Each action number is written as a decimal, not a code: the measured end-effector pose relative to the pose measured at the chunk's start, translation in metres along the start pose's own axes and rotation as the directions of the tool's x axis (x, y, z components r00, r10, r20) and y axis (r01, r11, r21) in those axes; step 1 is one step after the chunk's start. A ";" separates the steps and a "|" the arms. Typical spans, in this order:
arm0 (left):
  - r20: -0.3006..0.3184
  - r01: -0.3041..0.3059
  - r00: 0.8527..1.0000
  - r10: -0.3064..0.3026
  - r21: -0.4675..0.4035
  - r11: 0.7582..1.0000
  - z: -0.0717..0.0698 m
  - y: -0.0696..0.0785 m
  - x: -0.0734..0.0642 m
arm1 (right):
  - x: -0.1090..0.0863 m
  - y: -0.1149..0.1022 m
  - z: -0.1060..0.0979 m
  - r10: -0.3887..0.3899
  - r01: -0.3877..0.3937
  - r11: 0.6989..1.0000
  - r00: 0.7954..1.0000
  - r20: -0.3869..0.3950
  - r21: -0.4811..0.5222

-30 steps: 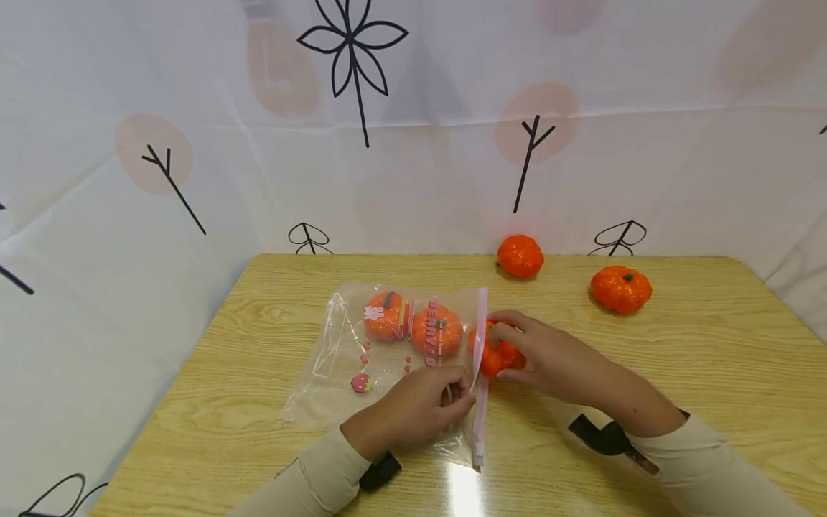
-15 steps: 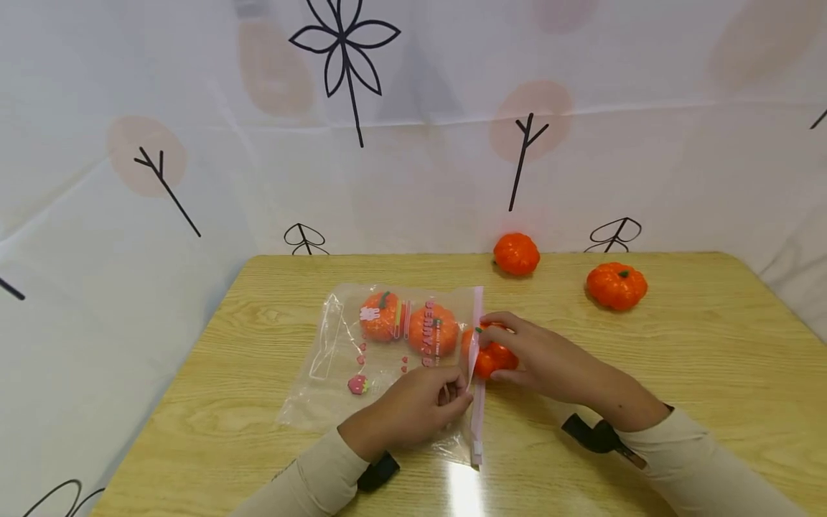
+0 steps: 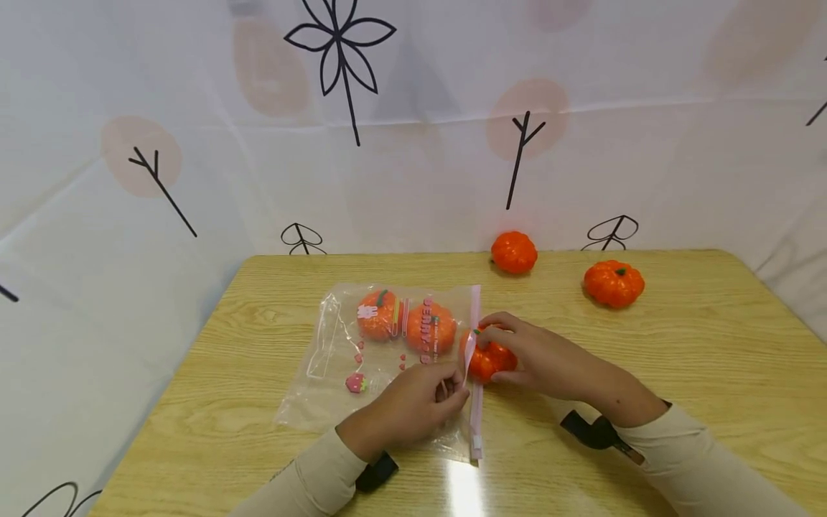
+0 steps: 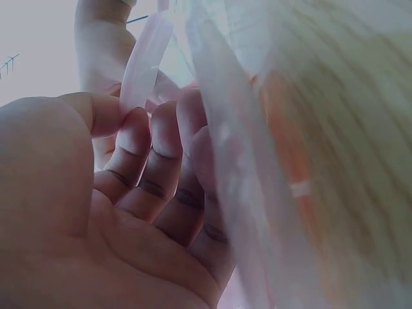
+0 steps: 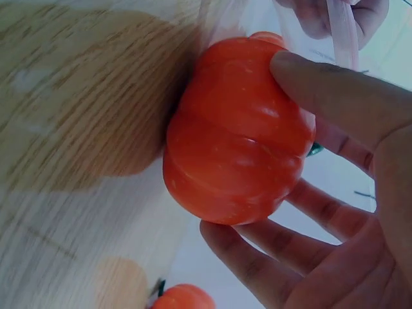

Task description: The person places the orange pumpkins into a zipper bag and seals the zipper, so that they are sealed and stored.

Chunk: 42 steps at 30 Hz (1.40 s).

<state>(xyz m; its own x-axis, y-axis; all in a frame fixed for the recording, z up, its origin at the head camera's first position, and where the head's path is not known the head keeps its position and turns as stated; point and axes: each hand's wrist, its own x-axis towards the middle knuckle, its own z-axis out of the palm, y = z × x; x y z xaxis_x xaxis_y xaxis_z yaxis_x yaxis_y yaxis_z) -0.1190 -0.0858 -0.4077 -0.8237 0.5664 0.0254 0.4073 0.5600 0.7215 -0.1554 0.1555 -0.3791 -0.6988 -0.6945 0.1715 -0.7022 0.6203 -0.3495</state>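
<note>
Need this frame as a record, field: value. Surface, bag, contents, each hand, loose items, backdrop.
surface: pale wood-grain table
bag: clear printed plastic bag with a pink slider edge, lying on the table
bag contents: two glossy orange ribbed pumpkins, side by side
left hand: pinches the bag's pink edge
right hand: grips a glossy red-orange ribbed pumpkin at the bag's mouth, partly overlapped by the pink edge
loose items: rear pumpkin; far-right pumpkin
backdrop: white fabric with black plant drawings
</note>
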 end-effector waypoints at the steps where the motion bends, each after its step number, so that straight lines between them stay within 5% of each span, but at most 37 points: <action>1: -0.002 0.000 1.000 0.000 -0.001 1.000 0.000 -0.001 0.000 | 0.000 0.000 0.000 -0.001 0.001 1.000 1.000 0.003 0.005; 22: -0.112 -0.047 0.993 0.043 -0.034 0.998 0.002 0.000 0.001 | -0.001 0.000 0.001 0.046 -0.053 0.994 0.996 0.072 0.095; 32: -0.059 -0.027 0.998 0.026 -0.018 0.999 0.003 0.000 0.000 | 0.001 0.003 0.006 0.106 -0.106 0.985 0.994 0.003 0.139; 42: -0.038 -0.018 0.999 0.017 -0.027 0.999 0.003 0.000 0.000 | 0.003 0.005 0.007 0.212 -0.215 0.961 0.977 0.037 0.175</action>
<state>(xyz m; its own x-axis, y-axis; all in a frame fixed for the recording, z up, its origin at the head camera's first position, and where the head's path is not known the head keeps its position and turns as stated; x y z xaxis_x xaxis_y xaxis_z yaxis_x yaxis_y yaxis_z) -0.1181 -0.0842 -0.4097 -0.8311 0.5525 0.0638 0.4111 0.5331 0.7395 -0.1597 0.1536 -0.3867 -0.8263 -0.5601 0.0591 -0.5002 0.6816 -0.5340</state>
